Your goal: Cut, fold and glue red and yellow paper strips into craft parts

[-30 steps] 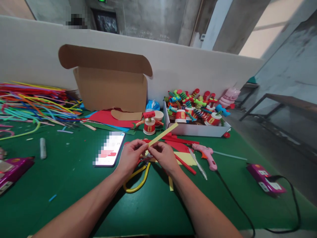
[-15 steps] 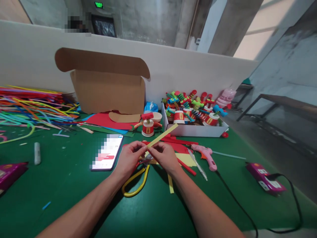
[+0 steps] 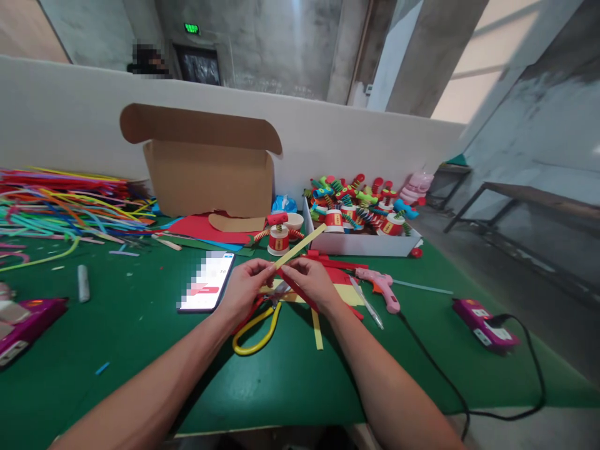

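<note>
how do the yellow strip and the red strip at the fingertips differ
Direction: the yellow strip slants up and to the right, while the red strip slants down and to the right.
Visibility: the yellow strip's far end is in plain view, while the red strip's lower end is hard to make out by the right hand.
Shared: both are narrow strips.

Grey walls [image 3: 276, 53] rise beyond a white partition [image 3: 365, 147], above floor [image 3: 478, 259], perhaps concrete.

Room to pass nearside of scissors [image 3: 272, 328]. Beyond — left hand [image 3: 244, 286], right hand [image 3: 310, 281] block; phone [image 3: 216, 294] left, glue gun [image 3: 387, 290] right.
</note>
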Demonstrator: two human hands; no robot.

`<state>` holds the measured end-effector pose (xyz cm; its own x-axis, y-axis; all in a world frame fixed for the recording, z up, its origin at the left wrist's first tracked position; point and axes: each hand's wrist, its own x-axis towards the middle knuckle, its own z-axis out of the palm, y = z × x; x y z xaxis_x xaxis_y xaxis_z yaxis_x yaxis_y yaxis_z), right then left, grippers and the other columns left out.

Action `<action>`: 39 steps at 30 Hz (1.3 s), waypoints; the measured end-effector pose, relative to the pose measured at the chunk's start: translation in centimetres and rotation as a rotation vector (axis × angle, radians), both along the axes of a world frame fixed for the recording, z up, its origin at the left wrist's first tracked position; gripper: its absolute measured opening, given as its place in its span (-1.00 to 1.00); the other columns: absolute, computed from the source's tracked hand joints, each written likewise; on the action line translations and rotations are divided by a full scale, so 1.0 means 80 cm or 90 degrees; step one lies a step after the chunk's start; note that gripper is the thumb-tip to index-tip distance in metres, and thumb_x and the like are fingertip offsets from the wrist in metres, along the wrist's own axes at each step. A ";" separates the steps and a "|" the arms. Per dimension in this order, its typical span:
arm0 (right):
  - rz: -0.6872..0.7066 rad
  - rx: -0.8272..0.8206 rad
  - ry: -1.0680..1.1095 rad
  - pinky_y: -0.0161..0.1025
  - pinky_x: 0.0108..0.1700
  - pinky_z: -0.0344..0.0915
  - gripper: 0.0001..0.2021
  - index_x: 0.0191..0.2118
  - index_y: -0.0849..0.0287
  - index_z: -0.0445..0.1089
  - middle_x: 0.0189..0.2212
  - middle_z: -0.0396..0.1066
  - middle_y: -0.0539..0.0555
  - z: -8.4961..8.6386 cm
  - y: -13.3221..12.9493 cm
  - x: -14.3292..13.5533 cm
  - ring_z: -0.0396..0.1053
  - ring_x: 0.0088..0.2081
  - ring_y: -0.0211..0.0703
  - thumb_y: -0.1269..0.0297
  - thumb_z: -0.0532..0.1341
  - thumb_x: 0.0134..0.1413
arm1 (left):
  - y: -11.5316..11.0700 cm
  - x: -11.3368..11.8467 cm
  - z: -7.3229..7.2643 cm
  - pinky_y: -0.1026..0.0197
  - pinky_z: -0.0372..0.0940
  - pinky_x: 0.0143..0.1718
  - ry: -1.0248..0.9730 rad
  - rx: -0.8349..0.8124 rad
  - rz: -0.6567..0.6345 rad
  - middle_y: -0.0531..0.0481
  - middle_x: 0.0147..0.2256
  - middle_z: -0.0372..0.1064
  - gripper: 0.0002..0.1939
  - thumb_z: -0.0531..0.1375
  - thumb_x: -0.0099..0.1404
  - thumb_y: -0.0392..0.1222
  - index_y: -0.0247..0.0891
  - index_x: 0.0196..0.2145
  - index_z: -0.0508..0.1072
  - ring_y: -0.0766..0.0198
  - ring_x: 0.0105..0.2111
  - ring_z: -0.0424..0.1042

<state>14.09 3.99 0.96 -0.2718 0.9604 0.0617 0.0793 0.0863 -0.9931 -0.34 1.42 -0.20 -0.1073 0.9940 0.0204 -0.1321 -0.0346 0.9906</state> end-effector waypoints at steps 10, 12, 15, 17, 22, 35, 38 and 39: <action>0.006 0.036 0.004 -0.27 -0.37 0.29 -0.77 -0.41 0.28 0.49 -0.44 0.52 0.12 -0.011 0.004 0.000 0.42 -0.43 -0.16 0.20 0.28 -0.16 | -0.003 0.005 -0.005 0.33 0.20 -0.57 -0.026 -0.013 -0.051 0.08 -0.58 0.28 -0.66 0.32 -0.06 0.02 -0.32 -0.47 0.41 0.40 -0.58 0.23; -0.008 0.051 -0.017 -0.27 -0.38 0.29 -0.78 -0.43 0.29 0.50 -0.44 0.52 0.14 -0.009 0.005 0.001 0.42 -0.43 -0.14 0.20 0.27 -0.15 | -0.002 0.005 -0.007 0.34 0.18 -0.56 -0.020 -0.002 -0.056 0.08 -0.58 0.29 -0.68 0.31 -0.04 0.01 -0.32 -0.47 0.41 0.40 -0.58 0.23; -0.032 0.062 -0.032 -0.26 -0.38 0.29 -0.76 -0.46 0.30 0.50 -0.46 0.51 0.14 -0.007 0.004 0.000 0.42 -0.43 -0.12 0.18 0.29 -0.18 | -0.002 0.003 -0.006 0.34 0.14 -0.55 -0.006 0.028 -0.054 0.07 -0.59 0.30 -0.71 0.30 -0.02 -0.03 -0.32 -0.47 0.42 0.40 -0.58 0.23; -0.029 0.059 -0.019 -0.24 -0.35 0.30 -0.75 -0.45 0.30 0.50 -0.45 0.51 0.14 -0.006 0.003 -0.001 0.42 -0.42 -0.12 0.18 0.30 -0.20 | -0.002 0.003 -0.005 0.34 0.13 -0.54 0.005 0.046 -0.046 0.07 -0.60 0.30 -0.72 0.30 -0.02 -0.04 -0.33 -0.49 0.42 0.41 -0.58 0.23; 0.033 0.026 0.063 -0.24 -0.30 0.31 -0.71 -0.37 0.27 0.48 -0.43 0.50 0.11 -0.007 -0.002 -0.005 0.41 -0.40 -0.18 0.16 0.33 -0.24 | 0.000 0.001 -0.003 0.34 0.09 -0.54 0.012 0.066 -0.028 0.10 -0.63 0.27 -0.74 0.28 -0.01 -0.05 -0.32 -0.51 0.40 0.42 -0.60 0.19; -0.045 -0.035 0.148 -0.24 -0.26 0.27 -0.72 -0.46 0.25 0.46 -0.48 0.48 0.05 -0.015 -0.004 -0.001 0.39 -0.41 -0.21 0.16 0.38 -0.35 | -0.007 0.004 0.006 0.35 0.10 -0.54 0.048 0.070 -0.040 0.09 -0.59 0.26 -0.70 0.28 -0.02 -0.01 -0.32 -0.52 0.39 0.42 -0.58 0.20; -0.088 -0.040 0.193 -0.25 -0.27 0.26 -0.74 -0.49 0.24 0.44 -0.50 0.47 0.03 -0.018 -0.003 -0.006 0.38 -0.42 -0.22 0.17 0.38 -0.37 | -0.007 0.005 0.006 0.36 0.14 -0.54 -0.012 0.050 -0.079 0.10 -0.57 0.27 -0.69 0.30 -0.03 0.00 -0.31 -0.47 0.38 0.43 -0.59 0.21; -0.106 -0.045 0.218 -0.26 -0.27 0.26 -0.74 -0.50 0.23 0.44 -0.51 0.46 0.02 -0.019 -0.003 -0.008 0.38 -0.42 -0.22 0.17 0.38 -0.37 | -0.008 0.006 0.006 0.36 0.14 -0.55 -0.033 0.034 -0.098 0.11 -0.58 0.25 -0.68 0.30 -0.03 -0.01 -0.30 -0.45 0.37 0.44 -0.60 0.20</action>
